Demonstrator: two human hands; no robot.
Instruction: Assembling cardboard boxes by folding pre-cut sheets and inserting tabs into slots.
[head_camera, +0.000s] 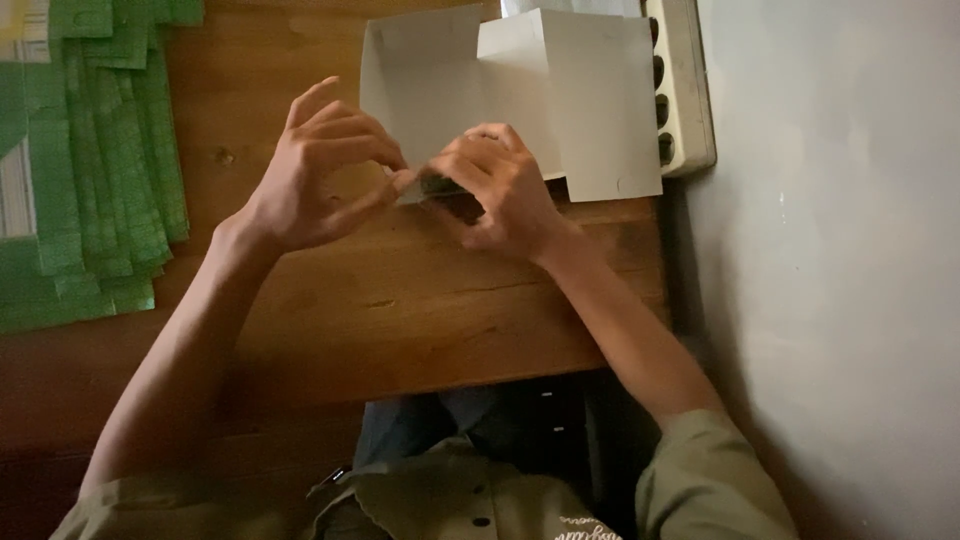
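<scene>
both hands pinch the card's (520, 100) near edge at the table's (400, 310) far right: left hand (320, 170) and right hand (495, 185) fingertips clamped. looks light, thin, creases easily, so grip by edges.

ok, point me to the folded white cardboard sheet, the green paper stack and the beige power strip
Folded white cardboard sheet (600, 110), head view, on its raised right panel.
Stack of green paper sheets (110, 150), head view, on the overlapped middle of the stack.
Beige power strip (685, 90), head view, on its long body along the wall.
</scene>
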